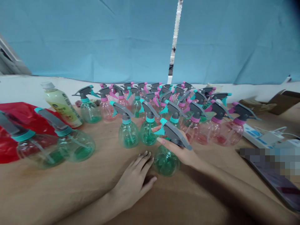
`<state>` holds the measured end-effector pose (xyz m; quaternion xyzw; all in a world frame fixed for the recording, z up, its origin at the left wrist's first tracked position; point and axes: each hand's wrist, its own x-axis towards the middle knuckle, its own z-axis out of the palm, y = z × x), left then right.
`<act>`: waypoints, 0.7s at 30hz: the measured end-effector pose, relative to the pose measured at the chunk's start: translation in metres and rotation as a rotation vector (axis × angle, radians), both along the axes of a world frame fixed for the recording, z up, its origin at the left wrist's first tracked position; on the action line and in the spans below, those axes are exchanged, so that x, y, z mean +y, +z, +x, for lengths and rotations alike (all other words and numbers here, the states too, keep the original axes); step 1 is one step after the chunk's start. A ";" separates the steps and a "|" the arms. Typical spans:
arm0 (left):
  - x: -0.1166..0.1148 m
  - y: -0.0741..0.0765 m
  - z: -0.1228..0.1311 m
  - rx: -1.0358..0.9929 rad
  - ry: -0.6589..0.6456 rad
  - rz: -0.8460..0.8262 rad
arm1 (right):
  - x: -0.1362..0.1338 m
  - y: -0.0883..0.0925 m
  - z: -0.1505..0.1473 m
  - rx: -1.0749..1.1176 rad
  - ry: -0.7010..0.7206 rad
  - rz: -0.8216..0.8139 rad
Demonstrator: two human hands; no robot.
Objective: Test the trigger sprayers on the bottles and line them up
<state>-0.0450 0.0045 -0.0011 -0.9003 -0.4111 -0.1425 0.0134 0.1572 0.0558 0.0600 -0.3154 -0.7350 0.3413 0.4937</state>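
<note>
My right hand point(179, 148) is wrapped round the neck of a green spray bottle point(166, 161) with a grey and teal trigger head, which stands upright on the wooden table point(93, 187). Just left of that bottle, my left hand point(138, 175) lies on the table, fingers apart, holding nothing. Behind the hands, rows of spray bottles stand close together, among them a green one point(128, 134) and a pink one point(229, 132). Two more green spray bottles, one of them nearer the middle point(76, 145), are at the left.
A red plastic bag point(23, 118) and a drink bottle point(62, 104) are at the left. To the right are a power strip point(254, 134) with cables, a phone-like dark device point(269, 178) and an open cardboard box point(284, 103). Blue cloth point(105, 40) hangs behind.
</note>
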 end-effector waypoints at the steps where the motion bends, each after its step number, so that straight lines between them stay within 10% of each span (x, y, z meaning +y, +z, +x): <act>1: 0.000 0.000 0.000 0.002 0.001 -0.003 | 0.000 0.000 0.000 0.002 0.002 0.001; 21: -0.001 0.003 0.001 0.039 0.004 -0.015 | -0.002 0.004 -0.002 0.038 0.008 -0.021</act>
